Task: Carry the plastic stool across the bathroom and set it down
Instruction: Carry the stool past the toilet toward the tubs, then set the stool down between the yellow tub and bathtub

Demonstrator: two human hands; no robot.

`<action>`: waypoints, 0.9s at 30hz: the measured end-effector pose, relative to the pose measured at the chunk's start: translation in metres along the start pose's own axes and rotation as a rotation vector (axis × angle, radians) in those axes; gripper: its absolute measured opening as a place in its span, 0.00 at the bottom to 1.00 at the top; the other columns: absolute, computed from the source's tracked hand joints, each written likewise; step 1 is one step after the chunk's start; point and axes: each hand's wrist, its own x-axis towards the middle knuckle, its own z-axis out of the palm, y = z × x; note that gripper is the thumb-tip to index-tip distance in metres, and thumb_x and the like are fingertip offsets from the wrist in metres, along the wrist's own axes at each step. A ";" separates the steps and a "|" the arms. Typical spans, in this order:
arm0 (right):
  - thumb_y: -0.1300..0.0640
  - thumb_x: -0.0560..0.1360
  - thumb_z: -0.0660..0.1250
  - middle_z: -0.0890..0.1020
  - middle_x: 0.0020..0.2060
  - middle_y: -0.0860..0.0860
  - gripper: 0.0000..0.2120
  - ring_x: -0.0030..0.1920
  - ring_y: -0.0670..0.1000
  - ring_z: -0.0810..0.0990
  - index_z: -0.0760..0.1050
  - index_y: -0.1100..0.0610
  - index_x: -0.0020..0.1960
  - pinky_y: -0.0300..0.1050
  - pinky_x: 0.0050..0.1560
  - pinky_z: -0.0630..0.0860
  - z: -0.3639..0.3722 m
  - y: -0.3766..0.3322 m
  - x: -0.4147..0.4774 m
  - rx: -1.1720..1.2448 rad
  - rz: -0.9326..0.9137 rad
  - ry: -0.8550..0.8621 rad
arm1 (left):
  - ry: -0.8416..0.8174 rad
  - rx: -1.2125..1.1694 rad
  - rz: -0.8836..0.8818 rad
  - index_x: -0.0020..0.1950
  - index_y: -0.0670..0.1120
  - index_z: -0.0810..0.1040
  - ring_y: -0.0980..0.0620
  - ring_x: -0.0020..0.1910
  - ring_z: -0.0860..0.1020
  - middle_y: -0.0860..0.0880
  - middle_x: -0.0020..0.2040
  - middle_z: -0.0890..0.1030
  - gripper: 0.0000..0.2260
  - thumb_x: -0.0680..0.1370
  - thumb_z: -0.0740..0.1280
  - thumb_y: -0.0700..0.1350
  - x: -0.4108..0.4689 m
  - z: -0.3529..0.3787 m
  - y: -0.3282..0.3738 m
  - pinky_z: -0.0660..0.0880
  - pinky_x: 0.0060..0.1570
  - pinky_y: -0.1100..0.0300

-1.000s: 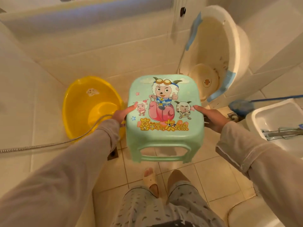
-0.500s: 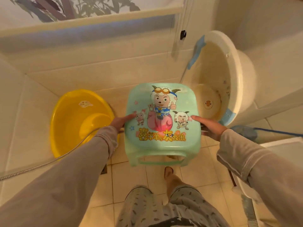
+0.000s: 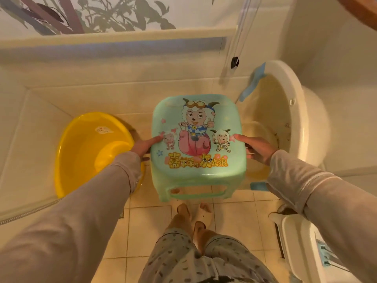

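You hold the plastic stool [image 3: 196, 148] upright between your two hands, its seat facing up at you. It is mint green with rounded corners, a printed cartoon of sheep characters and yellow lettering on top, and a crossbar between the near legs. Your left hand [image 3: 142, 147] grips its left edge, your right hand [image 3: 255, 147] its right.

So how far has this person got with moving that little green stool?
Done: the stool is picked up, gripped at its sides by the left hand and the right hand. In hand: it hangs above the tiled floor, between the yellow basin and the white tub. Left: lowering it until its legs stand on the tiles, then letting go.
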 end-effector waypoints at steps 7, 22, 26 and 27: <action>0.48 0.65 0.73 0.83 0.39 0.52 0.18 0.42 0.52 0.79 0.80 0.58 0.49 0.48 0.54 0.75 -0.004 -0.004 0.035 0.020 0.015 0.010 | -0.051 0.048 -0.028 0.64 0.40 0.73 0.43 0.63 0.74 0.41 0.63 0.78 0.27 0.70 0.69 0.54 0.039 -0.007 0.020 0.66 0.68 0.46; 0.45 0.66 0.71 0.84 0.49 0.52 0.21 0.49 0.50 0.80 0.80 0.57 0.54 0.45 0.55 0.74 0.010 -0.051 0.091 0.050 0.017 0.099 | -0.101 0.014 -0.051 0.64 0.41 0.72 0.45 0.54 0.76 0.42 0.62 0.78 0.26 0.70 0.69 0.52 0.113 -0.017 0.065 0.71 0.51 0.54; 0.48 0.67 0.71 0.85 0.47 0.50 0.15 0.52 0.52 0.81 0.82 0.55 0.50 0.49 0.60 0.73 0.006 -0.032 0.108 0.053 0.032 0.065 | -0.089 0.058 -0.083 0.63 0.39 0.74 0.42 0.61 0.76 0.41 0.62 0.78 0.25 0.70 0.70 0.51 0.131 -0.013 0.053 0.71 0.55 0.53; 0.48 0.67 0.71 0.86 0.47 0.50 0.12 0.52 0.52 0.81 0.82 0.53 0.47 0.49 0.59 0.73 0.007 -0.026 0.115 0.059 0.034 0.054 | -0.087 0.077 -0.091 0.62 0.38 0.75 0.42 0.61 0.76 0.41 0.61 0.79 0.25 0.70 0.70 0.51 0.138 -0.011 0.048 0.71 0.56 0.52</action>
